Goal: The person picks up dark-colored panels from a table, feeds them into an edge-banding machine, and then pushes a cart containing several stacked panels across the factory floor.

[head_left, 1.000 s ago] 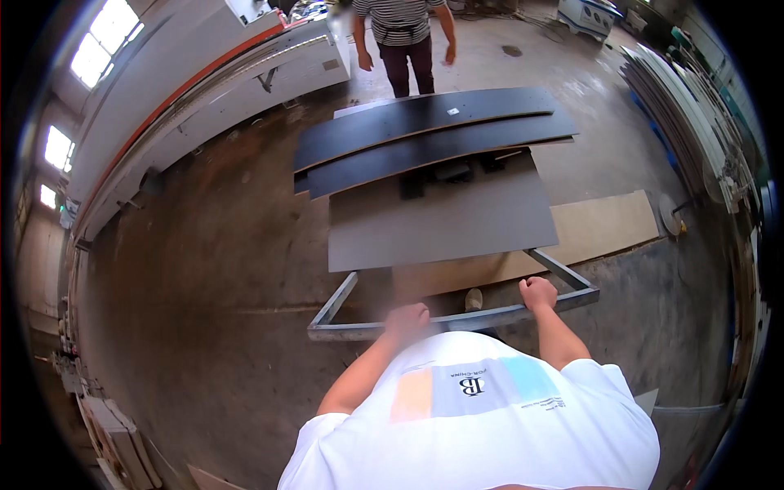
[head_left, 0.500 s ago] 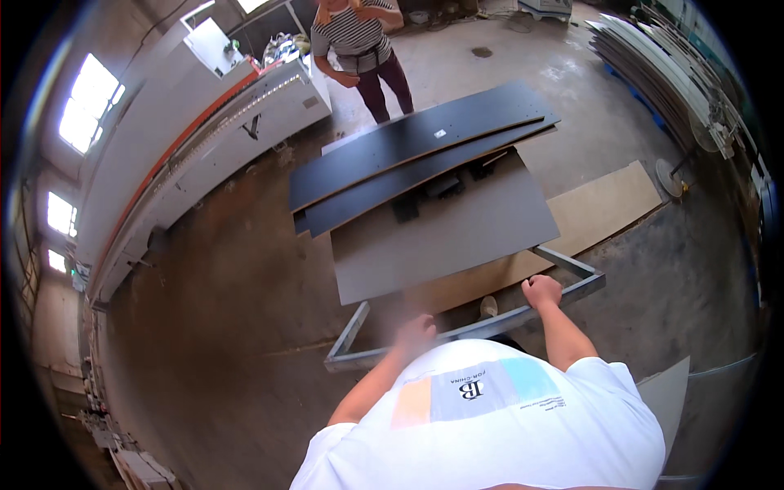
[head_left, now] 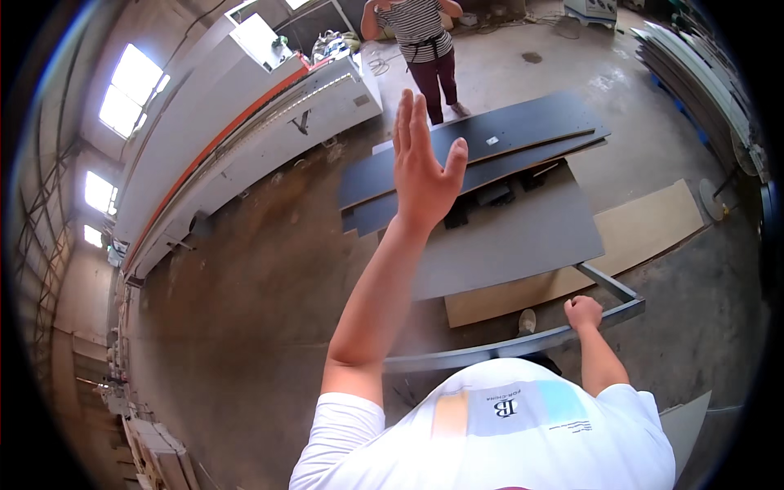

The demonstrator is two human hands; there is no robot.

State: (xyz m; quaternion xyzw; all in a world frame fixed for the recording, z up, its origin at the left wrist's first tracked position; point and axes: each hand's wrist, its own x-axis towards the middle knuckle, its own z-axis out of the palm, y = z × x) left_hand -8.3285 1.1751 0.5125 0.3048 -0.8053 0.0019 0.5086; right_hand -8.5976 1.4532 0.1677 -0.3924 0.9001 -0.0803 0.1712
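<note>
My left hand (head_left: pixel 425 175) is raised in front of me with its fingers stretched out and the thumb apart, holding nothing. Behind it are dark blue-black panels (head_left: pixel 539 118), stacked across a wide grey board (head_left: pixel 510 253). My right hand (head_left: pixel 584 314) is closed at the right part of a bent metal bar frame (head_left: pixel 465 357) that runs across in front of my body. The raised left arm hides the frame's left end. Small black pieces (head_left: pixel 494 194), too shadowed to name, lie under the panels' near edge.
A tan board (head_left: pixel 653 220) lies low beneath the grey one. Beyond the panels stands a person in a striped top (head_left: pixel 418 33). A long white machine (head_left: pixel 245 122) with an orange stripe lines the left. Stacked sheets (head_left: pixel 694 90) fill the far right, near a round-based stand (head_left: pixel 712 200).
My left hand has let go of the metal frame and risen up and forward, fingers extended. The right hand stays on the frame. The whole view has shifted, with the scene moving rightward.
</note>
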